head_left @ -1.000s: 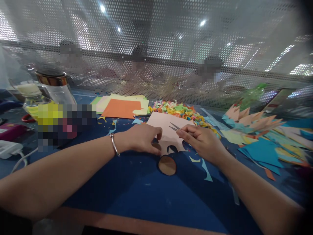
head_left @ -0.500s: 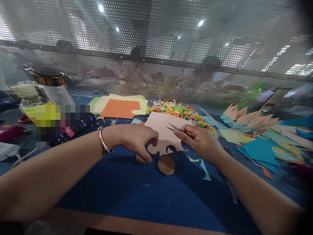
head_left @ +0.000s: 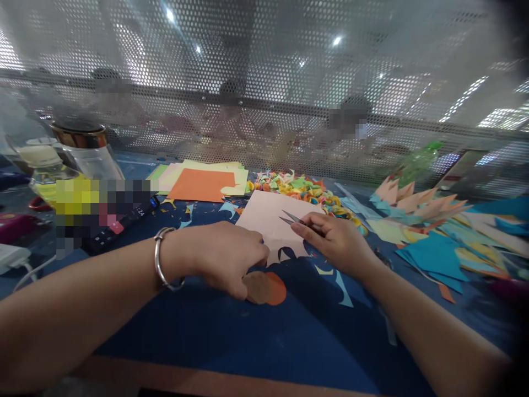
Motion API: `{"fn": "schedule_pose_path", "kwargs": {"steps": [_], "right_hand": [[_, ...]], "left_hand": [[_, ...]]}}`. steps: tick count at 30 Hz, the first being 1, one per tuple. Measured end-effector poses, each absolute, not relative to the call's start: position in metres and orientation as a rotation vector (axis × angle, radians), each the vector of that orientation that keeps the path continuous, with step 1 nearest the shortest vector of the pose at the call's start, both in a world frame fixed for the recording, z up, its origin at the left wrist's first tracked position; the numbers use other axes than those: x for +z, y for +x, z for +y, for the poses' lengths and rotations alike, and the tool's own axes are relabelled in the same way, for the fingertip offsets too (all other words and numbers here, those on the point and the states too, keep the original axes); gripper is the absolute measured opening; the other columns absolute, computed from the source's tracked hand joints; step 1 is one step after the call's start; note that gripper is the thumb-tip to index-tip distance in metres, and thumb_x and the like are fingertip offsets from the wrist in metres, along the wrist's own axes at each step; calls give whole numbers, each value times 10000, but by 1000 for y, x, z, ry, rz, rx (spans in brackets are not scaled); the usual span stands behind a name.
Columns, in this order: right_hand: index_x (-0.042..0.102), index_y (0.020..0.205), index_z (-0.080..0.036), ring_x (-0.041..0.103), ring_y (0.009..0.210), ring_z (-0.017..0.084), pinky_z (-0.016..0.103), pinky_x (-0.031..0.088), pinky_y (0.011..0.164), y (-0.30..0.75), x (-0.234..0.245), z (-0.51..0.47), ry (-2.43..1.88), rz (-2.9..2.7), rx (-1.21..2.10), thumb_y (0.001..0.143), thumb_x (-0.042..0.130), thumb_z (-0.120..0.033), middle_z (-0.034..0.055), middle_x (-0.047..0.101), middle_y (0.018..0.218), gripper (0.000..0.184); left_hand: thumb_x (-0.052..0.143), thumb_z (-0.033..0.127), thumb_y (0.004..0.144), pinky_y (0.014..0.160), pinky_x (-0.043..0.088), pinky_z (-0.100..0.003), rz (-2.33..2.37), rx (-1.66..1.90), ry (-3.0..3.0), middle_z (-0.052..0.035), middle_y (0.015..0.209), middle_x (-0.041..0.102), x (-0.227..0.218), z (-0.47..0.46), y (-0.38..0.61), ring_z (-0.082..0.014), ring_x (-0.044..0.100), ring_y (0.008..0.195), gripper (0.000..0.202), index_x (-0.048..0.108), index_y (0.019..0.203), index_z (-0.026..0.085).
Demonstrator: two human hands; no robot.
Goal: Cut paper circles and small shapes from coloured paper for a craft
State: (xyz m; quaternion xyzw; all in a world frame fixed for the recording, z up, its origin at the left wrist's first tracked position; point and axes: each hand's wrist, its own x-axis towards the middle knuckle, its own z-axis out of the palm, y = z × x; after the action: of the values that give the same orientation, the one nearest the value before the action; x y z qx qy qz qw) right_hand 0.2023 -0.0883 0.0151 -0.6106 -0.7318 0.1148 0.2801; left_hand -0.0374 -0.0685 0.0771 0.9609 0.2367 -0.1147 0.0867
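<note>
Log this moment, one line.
left hand: at brown disc edge | right hand: holding open scissors | orange circle: partly covered by brown disc | pink sheet: beyond

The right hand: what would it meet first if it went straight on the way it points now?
Likely the pale pink sheet: the scissors in the right hand point forward and left across it. Depth is unclear, so they may pass just above it.

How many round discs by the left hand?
2: a brown disc at the left hand, and an orange disc partly covered by it, sticking out on its right. More could be hidden under the hand or the discs.
</note>
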Motion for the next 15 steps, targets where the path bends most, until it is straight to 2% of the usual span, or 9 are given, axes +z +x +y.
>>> {"fn": "schedule_pose_path", "kwargs": {"steps": [4, 6, 10, 13, 15], "right_hand": [[574, 735, -217, 458, 473, 128, 261, 309, 474, 202, 15, -88, -1650, -1963, 298, 888, 458, -680, -20, 524, 503, 501], [559, 728, -218, 446, 464, 123, 260, 306, 473, 203, 15, -87, -1648, -1952, 296, 895, 459, -671, -26, 504, 495, 493], [516, 698, -219, 436, 449, 112, 260, 303, 469, 205, 13, -87, -1630, -1913, 293, 905, 477, -647, -35, 479, 500, 478], [518, 702, -221, 432, 435, 109, 259, 297, 455, 204, 12, -86, -1623, -1913, 296, 906, 489, -636, -42, 463, 489, 463], [531, 708, -221, 440, 436, 110, 256, 305, 453, 204, 12, -87, -1620, -1910, 293, 899, 499, -639, -43, 472, 484, 460]], "left_hand": [[592, 305, 802, 667, 429, -307, 1021, 0, 2707, -61, 999, 717, 61, -31, -39, -215, 641, 825, 281, 690, 1044, 203], [608, 323, 792, 737, 457, -318, 1165, 194, 2635, -82, 1020, 712, 41, -7, -39, -229, 648, 870, 351, 663, 1106, 176], [673, 431, 738, 933, 451, -419, 1395, 493, 2514, -172, 1149, 659, 3, 27, -34, -333, 580, 1116, 482, 634, 1117, 136], [722, 486, 680, 956, 440, -447, 1387, 560, 2468, -164, 1072, 672, -10, 34, -27, -353, 570, 1114, 448, 655, 971, 152], [758, 440, 642, 907, 455, -436, 1362, 613, 2430, -135, 979, 680, -11, 34, -23, -340, 592, 1037, 361, 638, 850, 170]]}}
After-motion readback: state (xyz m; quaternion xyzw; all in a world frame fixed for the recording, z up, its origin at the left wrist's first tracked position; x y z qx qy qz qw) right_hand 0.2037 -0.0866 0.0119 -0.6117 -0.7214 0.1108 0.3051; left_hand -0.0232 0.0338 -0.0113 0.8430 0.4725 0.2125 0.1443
